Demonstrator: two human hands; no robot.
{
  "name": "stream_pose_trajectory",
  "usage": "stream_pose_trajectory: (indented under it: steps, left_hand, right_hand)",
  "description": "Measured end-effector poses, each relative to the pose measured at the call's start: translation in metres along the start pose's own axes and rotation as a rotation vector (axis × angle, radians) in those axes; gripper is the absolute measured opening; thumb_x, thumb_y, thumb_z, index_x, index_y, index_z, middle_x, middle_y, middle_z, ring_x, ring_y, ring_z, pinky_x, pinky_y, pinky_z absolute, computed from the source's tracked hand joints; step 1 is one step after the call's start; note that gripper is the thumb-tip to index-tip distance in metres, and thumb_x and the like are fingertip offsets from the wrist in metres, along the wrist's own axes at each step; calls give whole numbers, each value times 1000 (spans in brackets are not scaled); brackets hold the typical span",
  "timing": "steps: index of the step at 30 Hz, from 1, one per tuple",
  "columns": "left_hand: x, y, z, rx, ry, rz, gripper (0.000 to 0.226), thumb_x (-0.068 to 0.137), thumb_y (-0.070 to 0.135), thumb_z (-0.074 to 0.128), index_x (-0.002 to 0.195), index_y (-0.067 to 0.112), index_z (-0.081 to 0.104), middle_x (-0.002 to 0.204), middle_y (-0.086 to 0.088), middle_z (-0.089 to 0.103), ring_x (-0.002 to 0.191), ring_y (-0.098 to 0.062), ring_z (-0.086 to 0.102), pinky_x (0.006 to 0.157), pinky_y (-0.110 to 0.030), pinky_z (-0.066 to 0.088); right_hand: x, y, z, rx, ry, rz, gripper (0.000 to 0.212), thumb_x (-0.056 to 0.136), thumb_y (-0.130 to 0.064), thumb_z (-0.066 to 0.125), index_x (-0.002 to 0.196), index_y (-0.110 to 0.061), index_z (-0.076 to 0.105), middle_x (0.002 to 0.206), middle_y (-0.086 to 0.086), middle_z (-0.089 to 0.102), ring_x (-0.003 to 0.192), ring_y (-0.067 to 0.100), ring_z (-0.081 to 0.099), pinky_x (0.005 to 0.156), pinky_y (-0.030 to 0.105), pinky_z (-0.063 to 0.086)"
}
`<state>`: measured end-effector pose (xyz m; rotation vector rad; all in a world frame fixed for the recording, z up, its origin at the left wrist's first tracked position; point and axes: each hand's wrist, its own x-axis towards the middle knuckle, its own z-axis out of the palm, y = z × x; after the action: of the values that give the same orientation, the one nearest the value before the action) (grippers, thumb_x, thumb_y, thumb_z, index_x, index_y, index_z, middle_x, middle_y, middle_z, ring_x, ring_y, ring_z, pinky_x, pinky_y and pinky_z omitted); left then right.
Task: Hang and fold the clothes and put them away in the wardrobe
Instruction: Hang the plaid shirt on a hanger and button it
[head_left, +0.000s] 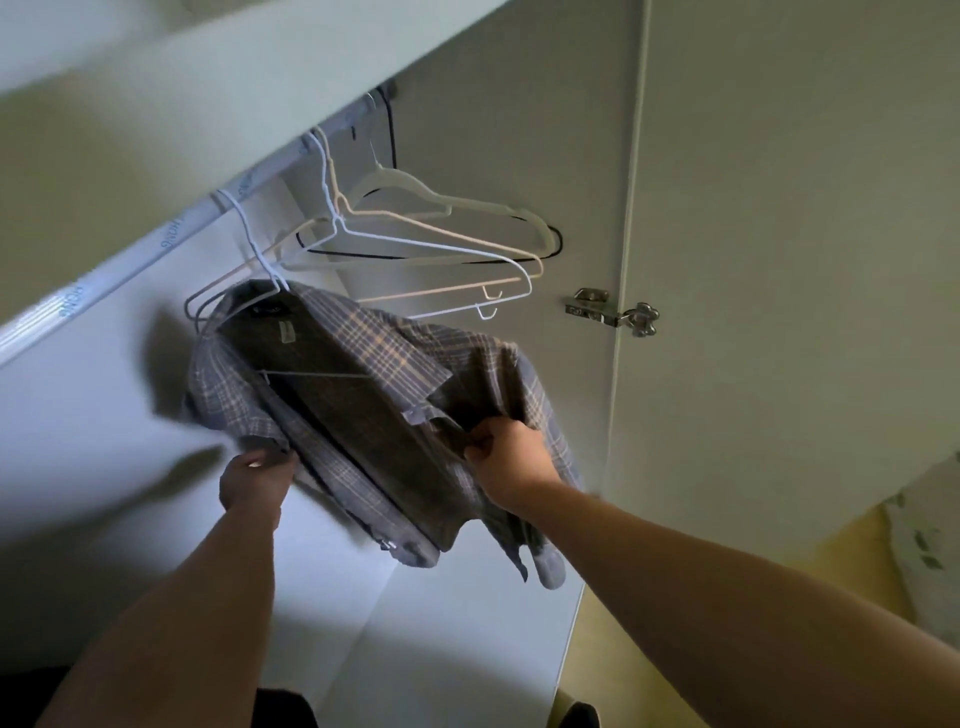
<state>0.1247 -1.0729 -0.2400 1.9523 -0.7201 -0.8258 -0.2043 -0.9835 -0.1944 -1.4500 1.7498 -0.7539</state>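
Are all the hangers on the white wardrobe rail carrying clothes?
No, only the grey plaid shirt hangs there; several hangers beside it on the rail are bare.

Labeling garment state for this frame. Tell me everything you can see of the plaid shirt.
The shirt is grey-blue plaid with pale orange lines. It looks woven and has a collar with a label inside the neck. It hangs open-fronted on a thin white hanger hooked over the rail inside the wardrobe. The left hand grips one front edge and the right hand pinches the other. One sleeve dangles at the lower right, cuff downward. The lower hem is slightly blurred.
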Motion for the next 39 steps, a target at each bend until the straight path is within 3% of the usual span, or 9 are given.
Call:
stream_pose_trajectory:
  steps: [6, 10, 13, 16, 23, 27, 29, 36, 39]
  left_hand:
    - [-2, 11, 0, 234, 3, 134, 34, 86, 36, 78, 72, 9, 63, 77, -21, 68, 73, -37, 66, 82, -51, 57]
    - [5, 11, 4, -22, 5, -9, 16, 97, 19, 62, 88, 6, 60, 87, -15, 68, 63, -23, 71, 64, -29, 60]
    - [-6, 7, 9, 182, 51, 43, 28, 95, 18, 63, 103, -9, 64, 106, -29, 69, 98, -42, 70, 91, -49, 58]
    - [-54, 6, 9, 358, 124, 226, 29, 89, 16, 68, 109, -4, 67, 110, -28, 69, 109, -45, 63, 99, -45, 50]
    - [-147, -14, 15, 308, 213, 439, 25, 89, 14, 73, 93, 0, 53, 91, -28, 66, 83, -42, 62, 69, -39, 42]
    - [-187, -14, 12, 231, 201, 531, 32, 91, 4, 68, 76, 15, 42, 66, 0, 52, 59, -15, 45, 55, -27, 31]
    - [-198, -16, 9, 262, 184, 557, 32, 93, 3, 63, 74, 16, 41, 64, 0, 48, 59, -18, 44, 53, -24, 31]
    - [-221, -9, 3, 204, -48, 376, 21, 94, 12, 66, 74, 13, 59, 70, 1, 62, 72, -17, 60, 68, -31, 45]
    - [-231, -3, -5, 38, -195, 348, 13, 92, 16, 72, 103, 19, 77, 96, 8, 76, 94, -7, 70, 86, -27, 53]
  right_hand:
    - [-5, -1, 2, 18, 0, -1, 20, 93, -23, 63, 111, -21, 72, 107, 8, 73, 100, 29, 65, 77, 24, 41]
    - [-6, 0, 3, 16, -12, -5, 19, 92, -23, 63, 110, -21, 71, 105, 7, 73, 98, 29, 65, 77, 24, 40]
    - [-6, -1, 2, 15, -10, -6, 20, 93, -24, 64, 112, -21, 70, 106, 7, 72, 97, 29, 65, 78, 26, 42]
    - [-7, -2, 1, 19, -23, -13, 21, 93, -24, 65, 113, -22, 69, 105, 5, 72, 97, 27, 64, 81, 28, 47]
    - [-20, -7, 7, 145, -23, 60, 19, 89, -24, 70, 108, -22, 70, 98, -4, 69, 99, 21, 64, 81, 23, 43]
    - [-30, -13, 13, 154, -96, 19, 25, 92, -23, 69, 115, -14, 69, 109, 3, 72, 106, 24, 65, 87, 25, 45]
    - [-37, -16, 16, 128, -141, -45, 26, 96, -22, 65, 118, -10, 66, 113, 10, 71, 108, 28, 64, 90, 29, 47]
    - [-53, -22, 20, 61, -245, -236, 23, 102, -25, 55, 120, -11, 58, 107, 8, 66, 98, 27, 62, 75, 25, 39]
    - [-54, -21, 14, 67, -240, -294, 22, 101, -24, 58, 118, -11, 61, 96, -4, 59, 86, 17, 57, 72, 19, 36]
